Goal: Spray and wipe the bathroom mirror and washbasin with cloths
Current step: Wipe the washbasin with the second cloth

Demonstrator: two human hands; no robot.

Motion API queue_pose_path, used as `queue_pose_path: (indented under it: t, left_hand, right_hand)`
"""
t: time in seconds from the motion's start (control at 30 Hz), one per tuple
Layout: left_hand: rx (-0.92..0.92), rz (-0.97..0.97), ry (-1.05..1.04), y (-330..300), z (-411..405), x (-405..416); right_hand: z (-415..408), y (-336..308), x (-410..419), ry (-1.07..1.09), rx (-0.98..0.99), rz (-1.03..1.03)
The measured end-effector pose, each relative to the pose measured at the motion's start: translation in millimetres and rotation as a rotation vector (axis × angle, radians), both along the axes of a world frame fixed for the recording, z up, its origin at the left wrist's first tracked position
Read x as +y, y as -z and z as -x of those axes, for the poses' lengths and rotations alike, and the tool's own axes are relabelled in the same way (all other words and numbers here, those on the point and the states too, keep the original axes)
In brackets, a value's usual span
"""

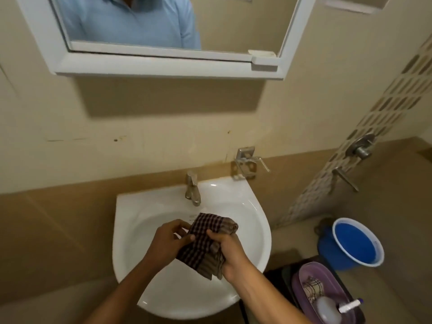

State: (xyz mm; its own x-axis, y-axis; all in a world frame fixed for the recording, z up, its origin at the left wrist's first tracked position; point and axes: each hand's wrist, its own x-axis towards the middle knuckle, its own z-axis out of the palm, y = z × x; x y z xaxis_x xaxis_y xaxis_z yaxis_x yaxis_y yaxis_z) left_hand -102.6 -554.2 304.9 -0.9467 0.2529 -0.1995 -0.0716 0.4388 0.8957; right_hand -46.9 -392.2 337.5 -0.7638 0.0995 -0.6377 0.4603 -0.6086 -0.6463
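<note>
both hands on the checked cloth over the washbasin

directly above the bowl of the white washbasin [131, 253], both hands held one brown checked cloth [205, 242]. the left hand [167, 240] had its fingers curled on the left edge of the cloth, with the thumb on top, and it pinched the fabric. the right hand [228, 252] was closed around the bunched right part, and the striped end of the cloth hung down under this fist. the cloth was in the air over the basin (i could not tell if it touched the ceramic).

behind the hands, the metal tap [192, 189] stood on the back rim of the washbasin. higher on the wall was the mirror [233, 22] in a white frame, and a light blue shirt was reflected in it. a metal holder [245, 166] was fixed on the wall just to the right of the tap.

to the right of the basin, a blue bucket [357, 244] stood on the floor. near it was a purple tub [325, 277], with a second checked cloth [312, 288] and a spray bottle [327, 309] lying inside.
</note>
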Motion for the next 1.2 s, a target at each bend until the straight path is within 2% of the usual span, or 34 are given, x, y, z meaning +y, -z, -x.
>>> queue_pose_path:
  t: [0.07,0.17,0.27,0.33,0.47,0.53,0.57,0.63,0.67,0.77,0.9,0.93,1.2]
  left_hand:
    - [0.012,0.071,-0.055,9.9,14.8,8.3]
    - [0.137,0.226,-0.148,24.1,41.8,13.1]
    - [0.228,0.428,-0.182,32.3,63.8,7.9]
    - [0.268,0.598,-0.178,36.0,76.8,1.9]
    - [0.29,0.839,-0.146,47.7,89.0,-15.9]
    - [0.262,0.891,-0.142,56.1,88.6,-23.0]
    - [0.241,0.899,-0.142,59.0,87.0,-25.6]
    - [0.207,0.901,-0.15,64.4,83.5,-28.8]
    - [0.207,0.899,-0.15,66.8,81.8,-29.4]
    - [0.238,0.896,-0.132,73.0,79.1,-30.1]
    - [0.275,0.921,-0.119,76.2,82.7,-31.4]
    - [0.274,0.93,-0.114,76.0,83.6,-32.2]
    - [0.319,1.016,-0.033,70.7,93.8,-40.8]
  right_hand:
    - [16.2,10.3,25.4,0.01,-0.032,-0.052]
    - [51.7,28.9,72.1,0.015,-0.034,-0.235]
    - [92.7,47.8,111.1,-0.049,0.072,-0.603]
    - [115.8,56.5,125.4,-0.121,0.22,-0.871]
    - [157.2,81.9,114.4,-0.293,0.458,-1.352]
    - [174.2,97.9,94.4,-0.542,0.501,-1.638]
    - [178.6,106.0,83.1,-0.713,0.504,-1.706]
    - [180.8,123.1,62.7,-0.973,0.529,-1.707]
    - [180.3,131.5,56.4,-1.012,0.551,-1.703]
    - [178.2,143.1,56.7,-0.997,0.635,-1.754]
    - [182.5,142.7,93.5,-1.161,0.782,-1.821]
    - [183.2,141.4,104.9,-1.139,0.783,-1.862]
    - [173.7,142.1,179.7,-1.064,0.438,-2.035]
